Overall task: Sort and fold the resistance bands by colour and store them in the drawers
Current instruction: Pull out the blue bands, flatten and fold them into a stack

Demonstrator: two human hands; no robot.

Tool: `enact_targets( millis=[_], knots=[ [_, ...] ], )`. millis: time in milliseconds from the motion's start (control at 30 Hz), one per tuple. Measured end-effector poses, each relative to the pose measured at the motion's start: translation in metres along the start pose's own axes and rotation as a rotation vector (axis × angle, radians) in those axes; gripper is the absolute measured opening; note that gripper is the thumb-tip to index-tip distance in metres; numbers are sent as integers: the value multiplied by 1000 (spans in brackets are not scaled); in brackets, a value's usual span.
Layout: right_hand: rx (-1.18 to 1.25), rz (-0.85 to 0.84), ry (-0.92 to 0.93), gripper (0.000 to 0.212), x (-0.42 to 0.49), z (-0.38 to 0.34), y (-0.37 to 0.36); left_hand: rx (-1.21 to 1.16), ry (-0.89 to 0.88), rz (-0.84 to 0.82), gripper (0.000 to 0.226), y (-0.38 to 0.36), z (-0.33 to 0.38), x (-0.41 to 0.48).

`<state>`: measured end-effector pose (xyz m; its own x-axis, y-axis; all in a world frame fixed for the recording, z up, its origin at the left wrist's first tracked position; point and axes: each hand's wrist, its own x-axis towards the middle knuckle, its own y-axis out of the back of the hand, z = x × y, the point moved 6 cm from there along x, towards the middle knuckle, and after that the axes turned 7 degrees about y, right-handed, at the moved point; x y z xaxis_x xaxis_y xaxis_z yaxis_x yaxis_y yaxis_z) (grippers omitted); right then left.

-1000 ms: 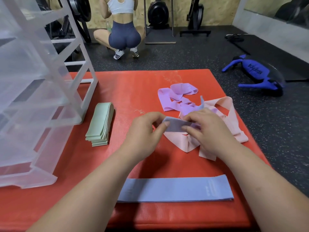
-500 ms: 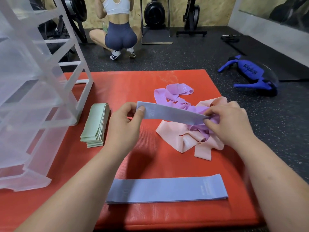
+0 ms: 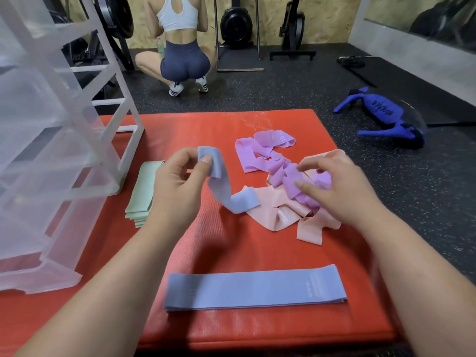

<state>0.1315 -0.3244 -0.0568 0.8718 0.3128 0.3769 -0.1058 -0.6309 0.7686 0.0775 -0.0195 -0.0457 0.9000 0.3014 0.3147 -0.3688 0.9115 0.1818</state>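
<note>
Your left hand [image 3: 180,181] pinches the blue band [image 3: 221,188] by one end, rest drooping to the mat [image 3: 231,246]; right hand [image 3: 340,186] loose over the purple pile [image 3: 282,173], gripping nothing. Catch the free end w/ it, flatten & lay on the flat band [image 3: 255,287].

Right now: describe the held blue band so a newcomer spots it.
On the red mat, look between the green stack and the pink-purple tangle. The left hand pinches a drooping, curled blue band; the flat blue band lies near the front edge.
</note>
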Motion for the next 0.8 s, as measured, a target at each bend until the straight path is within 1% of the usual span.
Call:
enact_targets(
  millis=[133, 200, 233, 267, 333, 400, 467, 533, 633, 700, 800],
  knots=[
    [95, -180, 119, 59, -5, -42, -44, -89, 99, -194, 17, -15, 3, -11],
    [187, -230, 143, 68, -6, -61, -60, -161, 153, -267, 22, -20, 7, -16],
    [239, -244, 154, 68, -5, -70, -64, -187, 170, -291, 23, -20, 10, -18],
    [298, -261, 170, 63, -5, -78, -68, -202, 184, -306, 23, -18, 11, -19],
    [400, -312, 202, 46, -4, -91, -73, -212, 202, -319, 18, -13, 14, -21],
    [461, -334, 184, 31, -5, -93, -74, -210, 194, -286, 15, -4, 16, -22],
    [434, -321, 158, 20, -6, -84, -74, -229, 185, -202, 17, 9, 17, -21],
    [320, -330, 137, 10, -11, -72, -72, -267, 196, -115, 21, 23, 17, -22],
    [183, -319, 88, 6, -18, -55, -62, -266, 210, 8, 18, 50, 12, -23],
    [172, -279, 72, 3, -24, -52, -49, -237, 223, 59, 17, 66, 8, -26],
    [177, -250, 65, 3, -32, -50, -34, -178, 268, 83, 19, 79, 6, -36]
  ],
)
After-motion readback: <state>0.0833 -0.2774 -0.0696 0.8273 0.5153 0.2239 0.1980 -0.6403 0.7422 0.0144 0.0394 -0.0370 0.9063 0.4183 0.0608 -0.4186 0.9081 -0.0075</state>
